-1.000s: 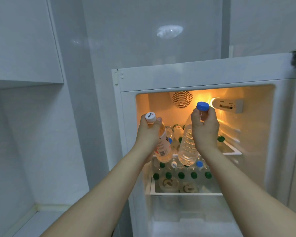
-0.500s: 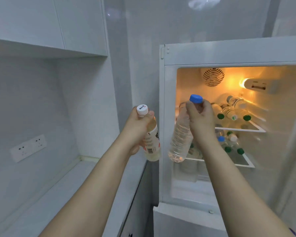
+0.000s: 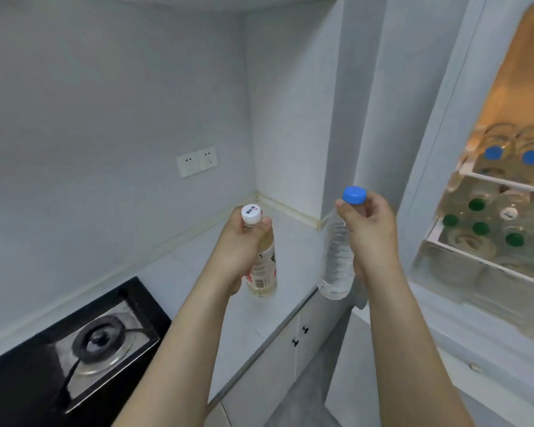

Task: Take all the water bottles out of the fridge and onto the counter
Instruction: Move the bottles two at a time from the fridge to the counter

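My left hand (image 3: 239,241) grips a white-capped bottle (image 3: 263,272) of pale yellowish liquid with a printed label, held upright above the white counter (image 3: 198,272). My right hand (image 3: 367,229) holds a clear water bottle (image 3: 336,263) with a blue cap by its neck, hanging near the counter's right edge. At the right the open fridge (image 3: 463,167) is lit inside. Its shelves hold several more bottles lying on their sides, two with blue caps (image 3: 492,153) on the upper shelf and several with green caps (image 3: 477,204) below.
A black gas hob (image 3: 84,343) with a round burner occupies the counter's near left part. A double wall socket (image 3: 197,161) sits on the back wall. White cabinet doors with small black knobs (image 3: 299,335) are below the counter. A wall column stands between counter and fridge.
Both hands have carried their bottles out of the fridge and leftward over the counter. My view has swung left and down, so the fridge now sits at the right edge and the hob appears.
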